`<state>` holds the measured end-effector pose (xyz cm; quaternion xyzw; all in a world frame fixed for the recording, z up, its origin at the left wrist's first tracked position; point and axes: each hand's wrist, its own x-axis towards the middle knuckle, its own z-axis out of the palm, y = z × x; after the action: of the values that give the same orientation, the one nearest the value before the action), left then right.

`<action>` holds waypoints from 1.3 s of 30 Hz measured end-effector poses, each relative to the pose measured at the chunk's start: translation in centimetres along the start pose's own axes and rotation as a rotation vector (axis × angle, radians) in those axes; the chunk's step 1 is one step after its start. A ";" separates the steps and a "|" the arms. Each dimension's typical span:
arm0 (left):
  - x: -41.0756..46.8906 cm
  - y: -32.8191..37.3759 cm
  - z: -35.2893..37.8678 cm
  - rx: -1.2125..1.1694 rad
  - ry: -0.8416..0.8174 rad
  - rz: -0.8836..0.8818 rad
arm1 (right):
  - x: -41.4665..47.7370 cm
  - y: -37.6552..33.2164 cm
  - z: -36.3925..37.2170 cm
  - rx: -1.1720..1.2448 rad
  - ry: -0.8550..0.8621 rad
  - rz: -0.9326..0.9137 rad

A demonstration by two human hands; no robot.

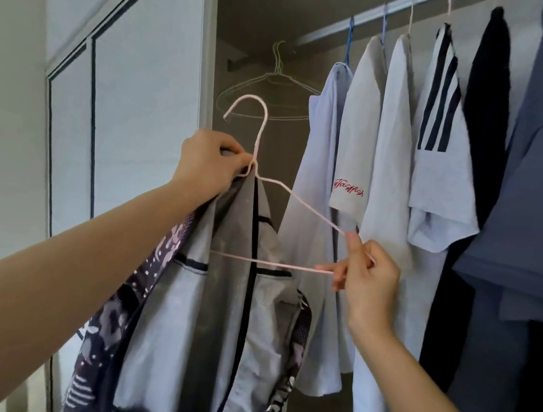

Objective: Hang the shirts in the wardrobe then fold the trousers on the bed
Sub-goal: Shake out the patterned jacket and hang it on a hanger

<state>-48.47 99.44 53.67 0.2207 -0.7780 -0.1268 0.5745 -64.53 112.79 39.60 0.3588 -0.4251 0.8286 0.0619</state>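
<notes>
**One shirt half on its hanger; trousers not started**

The patterned shirt, grey-white with dark trim and printed sleeves, hangs in front of the open wardrobe, below the rail and not yet on it. It sits on a pink wire hanger only in part: the hanger's left shoulder is inside the cloth, while its right arm and the bottom bar show bare. The left hand is closed around the hanger's neck together with the shirt's collar. The right hand pinches the hanger's bare right corner between thumb and fingertips.

So, as I judge it, this shirt needs its second shoulder seated and then hooking onto the rail. The trousers and the bed are out of view, so that half of the task looks untouched.

Counted: one shirt in hand, one pink hanger. On the rail hang six garments clearly: a pale blue shirt, a grey tee with red script, a white tee, a striped grey tee, a black garment and a blue-grey shirt; a seventh dark one may sit at the right edge. Empty pale green hangers hang at the rail's left end, at least two; I cannot count them exactly. The wardrobe door stands to the left.
</notes>
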 end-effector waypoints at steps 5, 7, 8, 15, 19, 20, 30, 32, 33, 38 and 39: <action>-0.4 2.2 -0.8 -0.156 -0.002 -0.024 | 0.2 -0.5 -0.1 0.092 0.119 -0.024; -0.3 2.8 -1.3 -0.202 -0.082 0.002 | 0.4 -0.7 -0.2 0.133 0.167 -0.042; -0.3 3.0 -1.4 -0.195 -0.126 0.038 | 0.5 -0.8 -0.3 0.144 0.180 -0.046; -0.7 2.6 -2.1 -0.117 -0.287 0.308 | 0.4 -1.3 -0.4 0.209 0.263 -0.047; -0.6 1.1 -2.6 -0.316 -0.573 0.151 | 0.3 -1.5 -0.5 0.250 0.301 -0.033; -0.5 0.5 -2.4 -0.309 -0.578 0.178 | 0.2 -1.5 -0.4 0.254 0.301 -0.029; -0.1 -3.2 -0.7 -0.069 -0.156 0.315 | -0.8 0.7 0.8 0.231 0.152 0.132; 0.3 -3.7 -1.0 -0.022 -0.101 0.293 | -1.2 1.5 0.8 0.181 0.144 0.194; 0.5 -3.8 -1.2 -0.015 -0.082 0.276 | -1.5 2.0 0.8 0.131 0.150 0.212; 0.9 -4.0 -1.5 0.015 -0.049 0.251 | -6.1 3.7 2.2 -0.204 -0.165 0.233; 1.1 -4.1 -1.4 0.022 -0.049 0.258 | -7.2 4.0 2.7 -0.321 -0.313 0.221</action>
<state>-46.55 95.48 53.17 0.1221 -0.8149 -0.0486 0.5644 -59.43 109.71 33.37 0.4199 -0.5923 0.6865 -0.0393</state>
